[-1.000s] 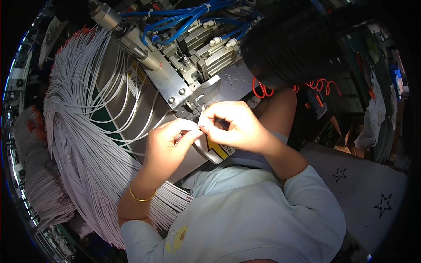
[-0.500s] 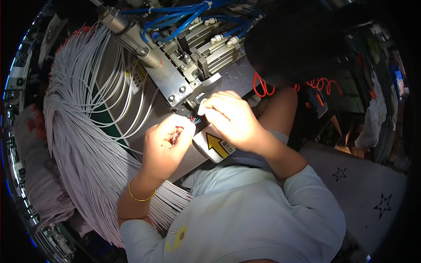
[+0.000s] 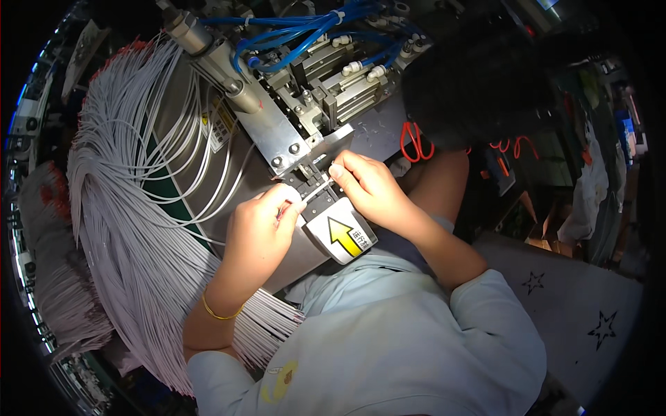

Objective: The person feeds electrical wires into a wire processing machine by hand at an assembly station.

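Note:
My left hand [image 3: 258, 225] is closed in a pinch at the near side of the machine's small metal fixture [image 3: 310, 182]. Thin coloured wires [image 3: 282, 211] show between its thumb and curled fingers. From its fingertips a pale thin strand [image 3: 316, 193] runs over the fixture toward my right hand [image 3: 371, 186]. That hand is also pinched, with thumb and index finger at the fixture's right side. Whatever lies between those fingertips is hidden. Just below the fixture is a white block with a yellow arrow label [image 3: 342, 232].
A thick bundle of grey-white cables [image 3: 132, 208] hangs along the left, some looping toward the machine. Blue air hoses [image 3: 291, 38] cross above metal cylinders [image 3: 239, 93]. Red-handled scissors [image 3: 416, 143] and a large black object [image 3: 479, 87] are at the right.
The coloured wire ends that stuck out from my left fingertips now no longer show there. My right hand has moved slightly right and down, away from the left, uncovering the fixture between them.

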A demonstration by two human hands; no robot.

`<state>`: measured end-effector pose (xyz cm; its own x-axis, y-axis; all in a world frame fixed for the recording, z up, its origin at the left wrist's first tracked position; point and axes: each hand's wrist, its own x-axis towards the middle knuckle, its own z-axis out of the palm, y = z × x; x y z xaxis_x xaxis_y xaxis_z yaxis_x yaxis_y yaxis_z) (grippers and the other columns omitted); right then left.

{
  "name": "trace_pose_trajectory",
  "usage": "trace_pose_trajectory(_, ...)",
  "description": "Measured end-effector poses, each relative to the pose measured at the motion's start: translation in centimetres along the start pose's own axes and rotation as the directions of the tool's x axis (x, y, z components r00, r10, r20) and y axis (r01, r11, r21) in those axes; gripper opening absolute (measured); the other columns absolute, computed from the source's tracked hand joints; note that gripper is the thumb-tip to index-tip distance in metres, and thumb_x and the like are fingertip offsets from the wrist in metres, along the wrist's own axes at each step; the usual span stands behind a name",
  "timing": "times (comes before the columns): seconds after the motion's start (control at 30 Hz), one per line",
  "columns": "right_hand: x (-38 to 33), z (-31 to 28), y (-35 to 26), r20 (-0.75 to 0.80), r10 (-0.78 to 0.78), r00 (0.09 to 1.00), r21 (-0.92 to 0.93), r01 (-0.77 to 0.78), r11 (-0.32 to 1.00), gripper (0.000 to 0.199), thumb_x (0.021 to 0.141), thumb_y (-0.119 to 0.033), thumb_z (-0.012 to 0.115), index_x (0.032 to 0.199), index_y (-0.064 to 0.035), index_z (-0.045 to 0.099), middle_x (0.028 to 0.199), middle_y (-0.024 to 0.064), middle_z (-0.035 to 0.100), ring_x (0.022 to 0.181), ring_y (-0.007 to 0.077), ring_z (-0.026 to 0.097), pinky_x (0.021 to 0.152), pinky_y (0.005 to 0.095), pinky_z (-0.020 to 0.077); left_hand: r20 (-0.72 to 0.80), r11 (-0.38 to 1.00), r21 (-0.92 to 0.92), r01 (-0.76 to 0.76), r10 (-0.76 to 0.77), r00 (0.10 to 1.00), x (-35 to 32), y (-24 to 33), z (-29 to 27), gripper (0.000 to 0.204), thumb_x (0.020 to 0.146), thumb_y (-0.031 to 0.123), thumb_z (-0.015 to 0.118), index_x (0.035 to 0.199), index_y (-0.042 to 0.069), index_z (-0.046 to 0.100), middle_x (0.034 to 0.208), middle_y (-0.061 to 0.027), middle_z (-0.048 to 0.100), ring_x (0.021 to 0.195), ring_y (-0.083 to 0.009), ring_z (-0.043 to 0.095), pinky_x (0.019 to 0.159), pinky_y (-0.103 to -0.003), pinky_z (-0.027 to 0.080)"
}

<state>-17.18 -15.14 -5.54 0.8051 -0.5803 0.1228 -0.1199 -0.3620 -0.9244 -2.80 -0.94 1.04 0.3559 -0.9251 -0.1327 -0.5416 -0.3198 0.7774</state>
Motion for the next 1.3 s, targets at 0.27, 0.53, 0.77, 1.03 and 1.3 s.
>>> trace_pose_trajectory(0.27,0.6,0.0,0.3,0.083,0.084,0.993,0.116,-0.094,0.989,0.021,0.094,-0.019,0.054,0.084,0.0002,0.051,0.074,0.0174,0.056,0.068,0.0349,0.057,0.062,0.0392,0.0436,-0.076,0.973,0.219,-0.069,0.087,0.993,0.2,-0.4,0.6,0.009,0.087,0.011,0.061,0.085,0.004,0.056,0.075,-0.0147,0.060,0.065,-0.0362,0.059,0.055,-0.041,0.045)
trace_pose_trajectory(0.53,0.5,0.1,0.7,-0.033,-0.176,0.984,-0.057,0.174,0.983,0.018,0.096,-0.017,0.053,0.087,-0.0013,0.051,0.072,0.0110,0.052,0.066,0.0256,0.052,0.063,0.0352,0.0424,-0.072,0.974,0.206,-0.095,0.112,0.991,0.1,-0.3,0.7,0.009,0.087,0.010,0.060,0.084,0.004,0.055,0.078,-0.0139,0.060,0.067,-0.0370,0.059,0.057,-0.042,0.046)
trace_pose_trajectory(0.77,0.9,0.1,1.2,-0.019,-0.198,0.980,-0.072,0.196,0.978,0.015,0.095,-0.015,0.053,0.088,-0.0015,0.052,0.073,0.0123,0.053,0.069,0.0291,0.054,0.065,0.0366,0.0431,-0.064,0.973,0.215,-0.088,0.105,0.992,0.1,-0.2,0.7,0.009,0.087,0.010,0.060,0.084,0.004,0.055,0.077,-0.0141,0.060,0.068,-0.0368,0.059,0.057,-0.042,0.046)
trace_pose_trajectory(1.03,0.7,-0.2,1.2,-0.007,-0.192,0.981,-0.042,0.191,0.981,0.014,0.094,-0.013,0.055,0.087,-0.0010,0.054,0.074,0.0124,0.056,0.069,0.0292,0.056,0.065,0.0366,0.0439,-0.145,0.948,0.290,-0.132,0.180,0.973,-0.5,0.2,1.5,0.009,0.087,0.014,0.063,0.090,0.006,0.061,0.083,-0.0103,0.058,0.063,-0.0324,0.060,0.055,-0.040,0.048)
trace_pose_trajectory(1.3,0.8,0.3,1.9,-0.064,-0.259,0.964,-0.150,0.248,0.957,0.012,0.091,-0.012,0.057,0.086,-0.0002,0.055,0.075,0.0125,0.057,0.069,0.0294,0.057,0.063,0.0372,0.0445,-0.012,0.903,0.359,-0.236,0.257,0.966,-0.5,0.5,2.0,0.014,0.085,0.017,0.066,0.094,0.006,0.065,0.078,-0.0072,0.050,0.056,-0.0255,0.059,0.050,-0.037,0.048)
